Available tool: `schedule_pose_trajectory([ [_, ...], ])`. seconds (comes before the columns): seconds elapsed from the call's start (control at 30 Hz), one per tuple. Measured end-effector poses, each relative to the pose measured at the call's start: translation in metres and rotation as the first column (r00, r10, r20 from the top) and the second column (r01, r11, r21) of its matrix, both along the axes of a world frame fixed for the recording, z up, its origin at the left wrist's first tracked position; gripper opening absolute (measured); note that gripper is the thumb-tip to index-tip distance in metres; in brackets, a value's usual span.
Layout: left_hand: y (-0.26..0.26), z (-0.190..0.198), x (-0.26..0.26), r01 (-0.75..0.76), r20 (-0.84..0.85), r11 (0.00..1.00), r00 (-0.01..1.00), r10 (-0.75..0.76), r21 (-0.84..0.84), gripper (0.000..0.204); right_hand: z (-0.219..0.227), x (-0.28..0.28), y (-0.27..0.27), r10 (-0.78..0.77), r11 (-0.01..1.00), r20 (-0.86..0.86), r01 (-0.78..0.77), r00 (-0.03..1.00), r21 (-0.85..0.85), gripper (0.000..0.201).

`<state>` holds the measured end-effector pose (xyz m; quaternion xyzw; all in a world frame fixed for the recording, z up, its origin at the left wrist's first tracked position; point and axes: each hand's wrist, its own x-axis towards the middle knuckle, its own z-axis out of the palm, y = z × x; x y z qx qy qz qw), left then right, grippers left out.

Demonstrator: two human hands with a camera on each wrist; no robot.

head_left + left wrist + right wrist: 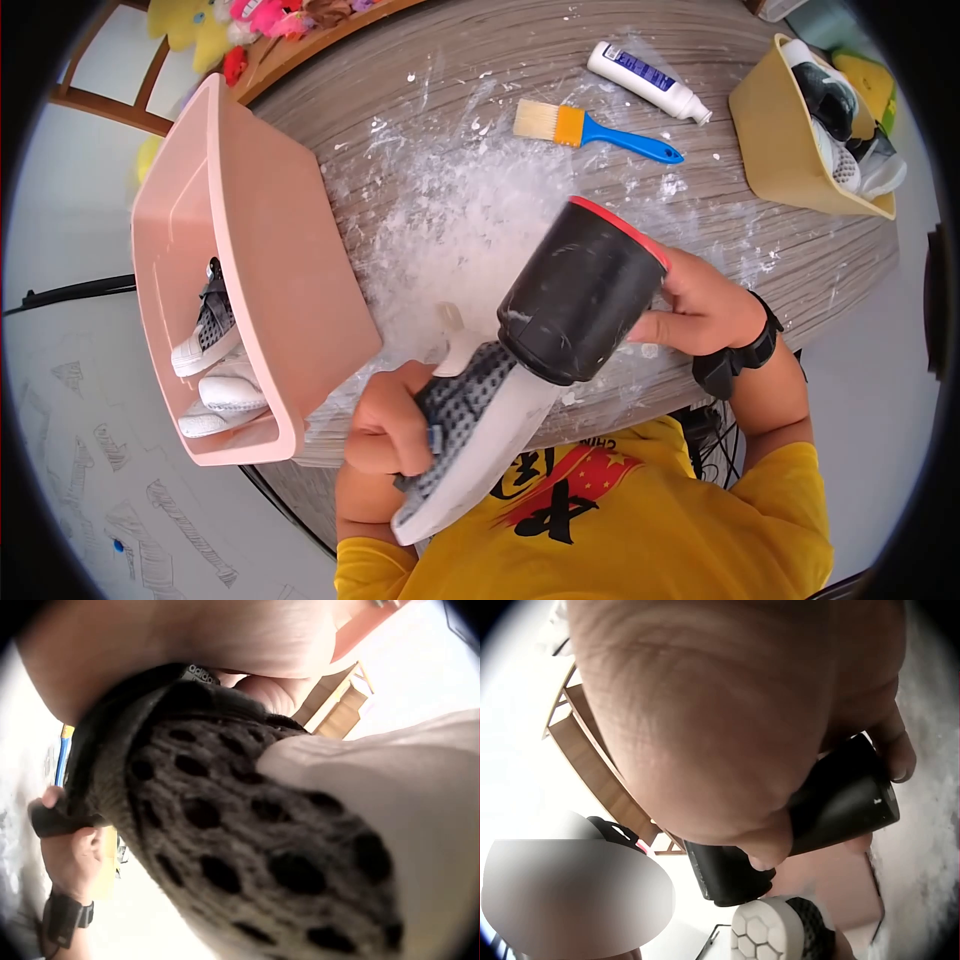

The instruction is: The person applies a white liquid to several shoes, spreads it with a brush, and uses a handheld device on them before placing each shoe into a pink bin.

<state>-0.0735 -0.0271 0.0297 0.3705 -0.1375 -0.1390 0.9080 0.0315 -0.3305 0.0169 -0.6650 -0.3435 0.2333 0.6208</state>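
Observation:
My left hand grips a dark grey knit sneaker by its ankle opening, fingers curled in. The sneaker's white sole faces my body, and the shoe is tilted over the table's near edge. My right hand holds a black hair dryer with a red rim. Its front end overlaps the upper end of the shoe in the head view. From the right wrist, the dryer's handle shows in the grasp, and the honeycomb-patterned sole appears just under the barrel.
White powder covers the middle of the wooden table. A paintbrush with a blue handle and a white bottle lie at the back. The pink bin at left and yellow bin at right contain shoes.

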Motion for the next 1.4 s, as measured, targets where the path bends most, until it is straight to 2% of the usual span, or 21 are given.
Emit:
schedule_pose_trajectory([
  [0.03, -0.006, 0.003, 0.004, -0.003, 0.045, 0.998, 0.999, 0.000, 0.057, 0.013, 0.000, 0.000, 0.001, -0.018, 0.998, -0.034, 0.020, 0.999, 0.057, 0.055],
  [0.17, -0.016, -0.004, 0.011, -0.102, 0.254, 0.951, 0.967, 0.026, 0.292, 0.015, 0.013, 0.010, -0.003, -0.093, 0.994, 0.142, 0.083, 0.986, 0.075, 0.051],
  [0.3, -0.018, -0.009, 0.015, -0.261, 0.445, 0.815, 0.895, 0.005, 0.517, 0.019, 0.016, 0.011, -0.001, -0.249, 0.967, 0.250, 0.253, 0.936, 0.019, 0.048],
  [0.37, -0.024, -0.003, 0.024, -0.336, 0.538, 0.752, 0.843, -0.030, 0.568, 0.019, 0.016, 0.010, 0.001, -0.298, 0.948, 0.292, 0.317, 0.909, -0.017, 0.047],
  [0.5, -0.022, -0.007, 0.026, -0.347, 0.570, 0.692, 0.814, -0.113, 0.633, 0.018, 0.015, 0.008, 0.003, -0.332, 0.935, 0.321, 0.355, 0.887, -0.014, 0.046],
  [0.63, -0.022, -0.015, 0.025, -0.386, 0.599, 0.660, 0.792, -0.121, 0.644, 0.016, 0.016, 0.009, 0.003, -0.318, 0.936, 0.405, 0.352, 0.857, -0.009, 0.046],
  [0.77, -0.024, -0.016, 0.027, -0.458, 0.644, 0.587, 0.751, -0.146, 0.668, 0.014, 0.018, 0.009, 0.004, -0.284, 0.944, 0.482, 0.331, 0.829, -0.013, 0.045],
  [0.9, -0.024, -0.017, 0.027, -0.468, 0.596, 0.515, 0.796, -0.108, 0.718, 0.014, 0.023, 0.007, 0.005, -0.207, 0.960, 0.514, 0.274, 0.832, -0.057, 0.043],
  [0.93, -0.023, -0.019, 0.026, -0.467, 0.579, 0.511, 0.812, -0.075, 0.721, 0.014, 0.023, 0.007, 0.006, -0.199, 0.965, 0.503, 0.258, 0.841, -0.050, 0.043],
  [1.07, -0.024, -0.020, 0.026, -0.593, 0.644, 0.431, 0.764, 0.036, 0.680, 0.013, 0.026, 0.007, 0.004, -0.188, 0.968, 0.477, 0.243, 0.858, -0.056, 0.043],
  [1.27, -0.024, -0.028, 0.027, -0.691, 0.704, 0.354, 0.701, 0.114, 0.630, 0.012, 0.039, 0.011, -0.017, -0.002, 0.999, 0.370, 0.018, 0.929, -0.039, 0.038],
  [1.37, -0.022, -0.030, 0.025, -0.689, 0.690, 0.348, 0.709, 0.143, 0.636, 0.013, 0.047, 0.013, -0.032, 0.029, 0.992, 0.315, 0.011, 0.949, -0.122, 0.036],
  [1.4, -0.020, -0.029, 0.025, -0.680, 0.682, 0.347, 0.719, 0.137, 0.646, 0.014, 0.050, 0.015, -0.033, 0.010, 0.991, 0.341, 0.036, 0.940, -0.128, 0.026],
])
